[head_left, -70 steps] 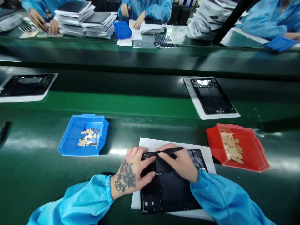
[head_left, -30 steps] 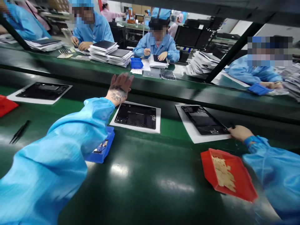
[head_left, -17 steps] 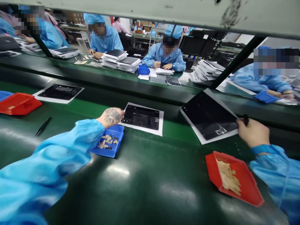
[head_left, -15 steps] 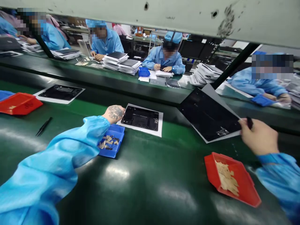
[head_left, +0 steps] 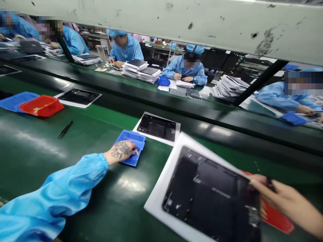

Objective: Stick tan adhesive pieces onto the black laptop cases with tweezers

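My left hand (head_left: 122, 150) reaches into a blue tray (head_left: 123, 136) holding small pale and dark pieces. Its fingers are bent down together over the pieces; what lies between them is hidden. My right hand (head_left: 280, 195), slightly blurred, grips the right edge of a black tablet housing (head_left: 202, 198) with a white sheet (head_left: 157, 198) beneath it. The housing is held above the bench, its inner side facing me. A dark object (head_left: 270, 184), whose kind I cannot make out, also sits in the right hand. Another tablet housing (head_left: 157, 127) rests on white paper behind the blue tray.
A red tray (head_left: 275, 215) is partly covered by the held housing. Black tweezers (head_left: 65, 129) lie at left, near a red tray (head_left: 45, 106) and another blue tray (head_left: 15, 101). A third housing (head_left: 79, 96) lies further back. Co-workers sit beyond the raised ledge (head_left: 202, 117).
My left hand has moved from the lying housing's edge down into the blue tray. The right hand has brought its housing nearer and lower, now over the bench front. The view has shifted.
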Demonstrator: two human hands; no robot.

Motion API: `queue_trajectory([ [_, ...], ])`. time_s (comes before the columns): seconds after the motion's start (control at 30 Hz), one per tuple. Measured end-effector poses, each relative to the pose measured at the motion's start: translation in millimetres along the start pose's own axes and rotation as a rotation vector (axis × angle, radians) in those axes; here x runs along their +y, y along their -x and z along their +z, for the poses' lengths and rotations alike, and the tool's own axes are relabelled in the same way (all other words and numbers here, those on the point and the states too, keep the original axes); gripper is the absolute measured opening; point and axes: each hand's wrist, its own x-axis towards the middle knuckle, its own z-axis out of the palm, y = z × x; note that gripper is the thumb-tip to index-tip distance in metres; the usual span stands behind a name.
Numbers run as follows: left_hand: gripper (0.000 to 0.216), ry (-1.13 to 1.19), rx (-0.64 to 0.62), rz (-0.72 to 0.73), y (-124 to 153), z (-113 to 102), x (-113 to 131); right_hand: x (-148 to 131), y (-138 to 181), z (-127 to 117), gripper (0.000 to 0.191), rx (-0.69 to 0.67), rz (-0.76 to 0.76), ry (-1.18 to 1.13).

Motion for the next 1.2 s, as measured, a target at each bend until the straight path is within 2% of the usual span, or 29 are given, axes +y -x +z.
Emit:
queue_trajectory([
  [0.1, 0.013, -0.015, 0.007, -0.031, -8.8, 13.3, 3.1, -20.7, 9.8, 43.8, 0.038, -0.308, -0.055, -0.071],
  [0.23, 0.01, -0.013, 0.003, -0.064, -13.7, 20.6, 4.5, -28.0, 21.7, 89.2, 0.04, -0.444, -0.118, -0.107],
  [0.33, 0.007, -0.002, -0.007, -0.075, -14.1, 23.0, 2.8, -21.5, 24.5, 108.6, 0.046, -0.414, -0.135, -0.104],
  [0.5, 0.008, 0.004, 0.0, -0.081, -14.0, 23.4, 5.0, -8.4, 30.9, 124.5, 0.049, -0.28, -0.148, -0.152],
  [0.67, 0.02, -0.057, 0.076, -0.112, -5.1, 7.0, 4.0, 7.1, 38.0, 135.1, 0.049, -0.198, -0.134, -0.164],
  [0.8, 0.025, -0.12, 0.021, -0.026, 6.2, -1.8, -3.3, 13.8, 38.3, 139.2, 0.049, -0.17, -0.123, -0.162],
  [0.97, 0.023, -0.185, -0.07, 0.091, 5.4, 8.4, -10.5, 12.0, 37.5, 140.5, 0.049, -0.157, -0.12, -0.153],
  [1.2, 0.022, -0.195, -0.062, 0.113, 1.8, 4.3, -14.5, 10.5, 37.7, 140.8, 0.048, -0.145, -0.128, -0.133],
])
